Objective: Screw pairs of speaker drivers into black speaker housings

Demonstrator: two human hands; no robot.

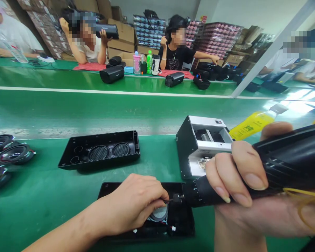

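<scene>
A: What's at the back of the room?
B: A pale wall [233,14], with cardboard boxes [124,33] piled in front of it, and tall stacks of blue packs [151,30] and pink packs [217,38].
A: And the furniture?
B: A green tabletop [39,206] nearest, then a glossy green strip [68,110], a white line [68,90] and another green bench [76,79]. A pale post [273,52] slants across the right.
A: The light?
B: Bright; it glares white off the green surfaces at right.
</scene>
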